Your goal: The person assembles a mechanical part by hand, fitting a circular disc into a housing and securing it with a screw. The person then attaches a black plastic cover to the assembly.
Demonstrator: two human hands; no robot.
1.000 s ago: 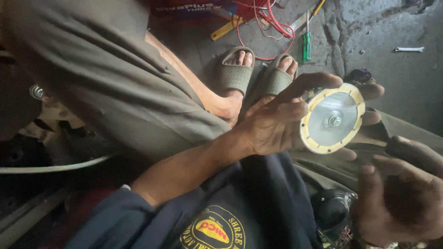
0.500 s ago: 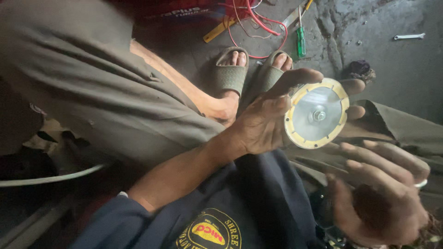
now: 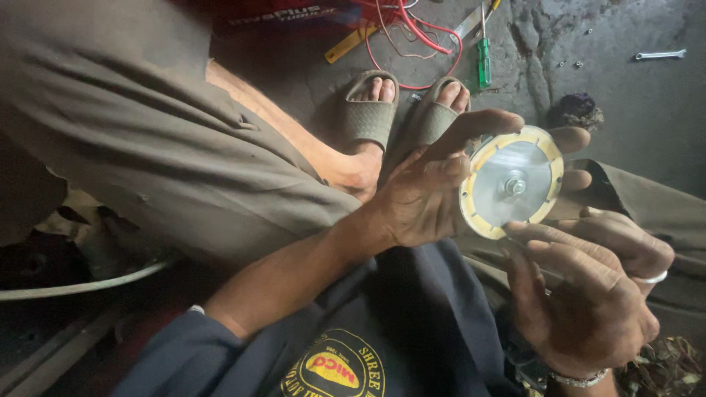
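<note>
A round, shiny metal disc (image 3: 512, 184) with a yellowish rim was gripped by the left hand (image 3: 426, 195). The right hand (image 3: 588, 294), fingers loosely curled and empty, had been raised to touch its lower edge.

Dim overall, daylight on floor (image 3: 625, 88) top right, deep shadow bottom left, wide-angle stretch at edges

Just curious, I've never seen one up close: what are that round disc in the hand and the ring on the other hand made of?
The disc looks like metal: a dull grey, brushed face with a bolt and washer at its centre. Its pale yellow rim looks like a coating or bonded layer; which one is unclear. The left hand holds it. The ring on the right hand looks like silvery polished metal, since it shines.
</note>
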